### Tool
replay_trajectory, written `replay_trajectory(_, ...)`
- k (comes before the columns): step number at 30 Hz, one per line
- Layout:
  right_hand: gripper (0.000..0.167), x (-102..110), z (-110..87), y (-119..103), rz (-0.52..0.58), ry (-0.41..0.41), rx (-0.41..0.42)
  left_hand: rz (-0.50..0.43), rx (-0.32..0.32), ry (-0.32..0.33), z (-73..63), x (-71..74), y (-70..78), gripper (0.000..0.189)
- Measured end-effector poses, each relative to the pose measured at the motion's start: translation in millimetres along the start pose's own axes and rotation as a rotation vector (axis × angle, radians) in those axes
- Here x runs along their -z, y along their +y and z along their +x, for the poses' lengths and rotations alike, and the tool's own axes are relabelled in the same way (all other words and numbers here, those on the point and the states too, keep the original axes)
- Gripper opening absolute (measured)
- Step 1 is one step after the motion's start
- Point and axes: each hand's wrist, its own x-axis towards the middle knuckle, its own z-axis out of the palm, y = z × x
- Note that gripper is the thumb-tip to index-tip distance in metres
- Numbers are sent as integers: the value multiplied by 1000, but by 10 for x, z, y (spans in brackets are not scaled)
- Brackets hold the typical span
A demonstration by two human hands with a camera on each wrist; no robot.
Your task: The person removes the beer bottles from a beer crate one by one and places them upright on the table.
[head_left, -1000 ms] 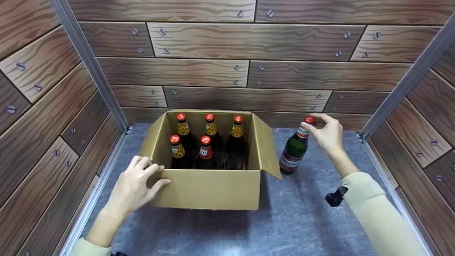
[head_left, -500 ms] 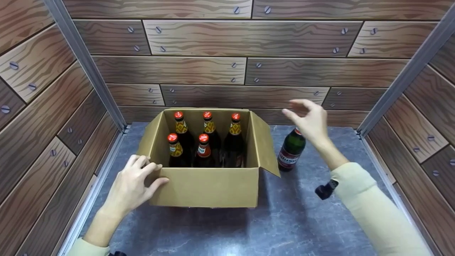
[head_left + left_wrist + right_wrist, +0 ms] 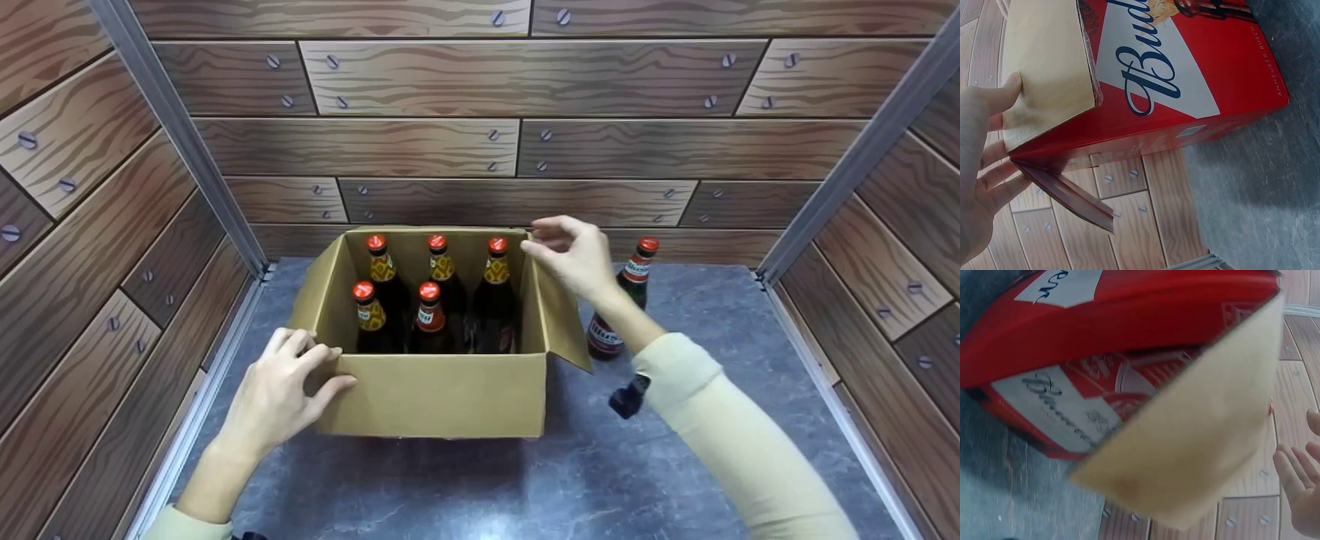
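A cardboard box [image 3: 442, 397] stands open on the grey table, with several red-capped beer bottles [image 3: 431, 321] upright inside. My left hand [image 3: 274, 390] holds its front left corner; in the left wrist view the thumb lies on the tan folded flap [image 3: 1050, 73], the fingers behind it. Empty, with loosely bent fingers, my right hand [image 3: 574, 255] is over the right rear corner, beside the right side flap [image 3: 562, 315]. Right of the box a green beer bottle [image 3: 606, 337] stands on the table, partly covered by my right wrist. The right wrist view shows my right hand [image 3: 1303, 489] at its edge.
Plank-patterned walls [image 3: 427, 150] enclose the back and both sides, with metal rails [image 3: 180, 142] at the corners. The table [image 3: 585, 480] extends in front of the box and to its right. Red printed sides of the box [image 3: 1185, 67] show in the wrist views.
My right hand has let go of the green bottle's cap, lifted off and moved left to the box's right rear corner. The left hand keeps its hold on the box.
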Motion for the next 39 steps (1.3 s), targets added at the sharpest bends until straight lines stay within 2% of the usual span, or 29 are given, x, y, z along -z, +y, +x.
replay_trajectory(6, 36, -224, 44, 8, 8, -44, -37, 6, 3, 0, 4, 4, 4, 34)
replay_trajectory(12, 37, -340, 79, 14, -55, -65, -50, 8, -2, 2, -2, -1, 11, 35)
replay_trajectory(26, 37, -404, 160, -39, -184, -206, -21, 9, -11, 12, 21, 13, 2, 36)
replay_trajectory(39, 38, -433, 147, -50, -208, -224, -5, 10, -5, 11, 9, -16, -8, 35)
